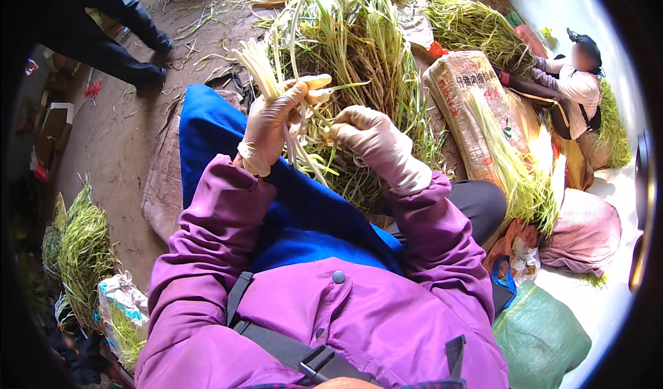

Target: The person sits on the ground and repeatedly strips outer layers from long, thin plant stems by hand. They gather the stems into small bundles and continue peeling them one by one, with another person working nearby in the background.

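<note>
My left hand (274, 117), in a pale thin glove, is closed around a small bunch of whitish stalks (257, 67), probably garlic shoots or a similar leafy vegetable. The cut-looking pale ends point up and away from me. Gloved too, my right hand (370, 140) pinches a thin green stem (317, 113) that runs across to the left hand. Both hands are over my lap, where a blue cloth (290, 218) is spread. Just beyond them lies a big heap of long green plants (352, 52) with brownish lower stems.
To the right, a stuffed printed sack (461, 109) bears a sorted bundle of pale stalks (500, 156). A seated person (575, 88) is beyond it, near more greens (471, 31). A green sack (544, 337) stands close right. Someone's dark-trousered legs (114, 52) are at upper left; more greens (85, 254) lie left.
</note>
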{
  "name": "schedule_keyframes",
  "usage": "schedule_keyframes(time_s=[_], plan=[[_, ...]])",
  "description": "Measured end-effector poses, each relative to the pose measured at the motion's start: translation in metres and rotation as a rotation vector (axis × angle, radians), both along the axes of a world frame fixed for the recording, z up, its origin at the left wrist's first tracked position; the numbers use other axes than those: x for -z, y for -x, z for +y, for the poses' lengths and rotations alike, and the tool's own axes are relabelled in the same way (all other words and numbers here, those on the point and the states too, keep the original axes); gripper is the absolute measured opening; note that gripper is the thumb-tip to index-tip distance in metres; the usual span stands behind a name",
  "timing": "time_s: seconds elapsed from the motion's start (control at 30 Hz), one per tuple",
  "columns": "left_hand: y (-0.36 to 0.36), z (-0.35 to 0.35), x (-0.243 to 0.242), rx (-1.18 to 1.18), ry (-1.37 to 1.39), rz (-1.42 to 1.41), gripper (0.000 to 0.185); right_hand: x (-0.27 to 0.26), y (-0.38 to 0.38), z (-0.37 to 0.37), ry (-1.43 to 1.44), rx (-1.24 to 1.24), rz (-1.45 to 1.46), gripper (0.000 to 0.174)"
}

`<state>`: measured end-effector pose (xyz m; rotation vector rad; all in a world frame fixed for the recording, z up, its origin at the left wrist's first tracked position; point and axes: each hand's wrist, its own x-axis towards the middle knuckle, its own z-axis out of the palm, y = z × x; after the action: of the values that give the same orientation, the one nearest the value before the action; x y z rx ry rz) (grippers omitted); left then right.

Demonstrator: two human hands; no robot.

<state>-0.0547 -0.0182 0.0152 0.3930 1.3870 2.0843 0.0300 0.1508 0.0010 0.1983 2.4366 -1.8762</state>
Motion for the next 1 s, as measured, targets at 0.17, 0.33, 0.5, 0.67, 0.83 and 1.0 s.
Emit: schedule_keyframes(time_s=[0.17,0.33,0.5,0.67,0.83,1.0], plan=[[-0.008,-0.001,0.009,0.023,0.071,0.008,0.026,-0.017,0.001,0.015,0.993,-0.165,-0.035,0.022],[-0.016,-0.001,0.011,0.064,0.013,-0.124,0.026,-0.014,0.006,0.032,1.148,-0.083,0.199,0.028],[-0.018,-0.009,0.004,0.178,-0.007,-0.21,0.034,-0.024,0.019,0.1,1.127,0.191,0.418,0.027],[-0.009,-0.024,0.012,0.276,-0.054,-0.248,0.038,-0.055,0.016,0.193,0.939,0.475,0.535,0.029],[-0.001,-0.036,0.025,0.391,-0.206,-0.269,0.036,-0.056,-0.009,0.274,0.544,0.828,0.669,0.033],[-0.002,-0.041,0.025,0.369,-0.169,-0.241,0.032,-0.032,-0.043,0.326,0.355,1.093,0.595,0.026]])
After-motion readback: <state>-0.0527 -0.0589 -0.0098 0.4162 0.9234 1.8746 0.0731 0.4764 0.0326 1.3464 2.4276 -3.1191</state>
